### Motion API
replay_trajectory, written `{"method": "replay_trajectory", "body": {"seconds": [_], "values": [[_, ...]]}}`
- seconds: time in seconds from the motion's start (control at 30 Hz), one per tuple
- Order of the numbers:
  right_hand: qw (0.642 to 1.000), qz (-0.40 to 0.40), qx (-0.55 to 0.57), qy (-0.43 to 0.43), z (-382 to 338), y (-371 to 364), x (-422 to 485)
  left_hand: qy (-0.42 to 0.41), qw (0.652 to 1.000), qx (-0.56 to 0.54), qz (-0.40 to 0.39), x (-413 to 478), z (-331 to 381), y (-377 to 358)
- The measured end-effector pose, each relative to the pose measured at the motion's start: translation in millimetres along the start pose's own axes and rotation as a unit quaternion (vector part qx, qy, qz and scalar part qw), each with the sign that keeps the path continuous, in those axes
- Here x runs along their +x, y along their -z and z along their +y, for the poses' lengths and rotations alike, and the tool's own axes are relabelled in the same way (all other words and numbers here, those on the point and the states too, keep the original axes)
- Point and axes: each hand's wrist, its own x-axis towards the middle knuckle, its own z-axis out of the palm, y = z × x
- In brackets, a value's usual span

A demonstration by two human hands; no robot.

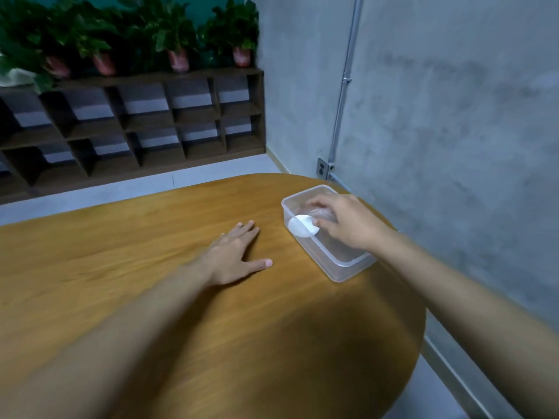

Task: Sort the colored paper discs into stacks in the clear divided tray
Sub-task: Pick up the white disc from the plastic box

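White and round, a paper disc (pixel 302 226) shows at the far left end of the clear tray (pixel 338 269), against the left wall and seen partly through the plastic. It looks like a smooth, pale, slightly domed circle, and blur hides whether it is one sheet or several. Which compartment it lies in cannot be told.

The tray is a rounded rectangle of see-through plastic with a thick rim. It stands on the right side of the table (pixel 136 267), near the table's edge and the wall (pixel 453 116).

The right hand (pixel 341 220) reaches down into the tray from the right, knuckles up and fingers curled downward inside it. The thumb side meets the disc's edge. Whether the fingers pinch the disc or only touch it cannot be told.

The left hand (pixel 236 255) lies flat on the table, palm down, left of the tray and apart from it. Its fingers are straight and close together and its thumb is spread wide toward the tray; it holds nothing. Both forearms are bare.

The tabletop is warm brown wood with a fine grain and a rounded end. The wall is mottled grey, like rough plaster, with a metal pipe (pixel 344 86) running down to a socket (pixel 323 168). Beyond stands a dark wooden shelf unit (pixel 136 125) of open cubbies, topped by leafy green plants (pixel 121 34) in pinkish pots.
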Motion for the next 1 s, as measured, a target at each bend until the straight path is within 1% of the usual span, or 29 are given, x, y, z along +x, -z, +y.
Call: {"method": "replay_trajectory", "body": {"seconds": [0.2,0.33,0.5,0.63,0.73,0.93,1.0], "values": [[0.997,-0.075,0.000,-0.003,23,-10,25,0.024,0.999,-0.004,-0.040,14,9,13],[0.994,-0.105,-0.006,-0.007,30,-19,45,0.043,0.998,0.005,-0.048,18,13,17],[0.991,-0.131,-0.018,0.018,35,-30,59,0.060,0.997,-0.007,-0.049,19,14,15],[0.991,-0.130,-0.026,-0.004,38,-36,66,0.066,0.996,-0.015,-0.051,18,15,15],[0.992,-0.121,-0.023,-0.005,36,-32,68,0.065,0.996,-0.015,-0.057,19,18,18],[0.998,-0.038,0.054,-0.023,37,-18,60,0.063,0.996,-0.017,-0.061,18,19,19],[0.998,-0.021,0.061,-0.020,35,-11,55,0.065,0.996,-0.022,-0.058,16,20,19]]}}
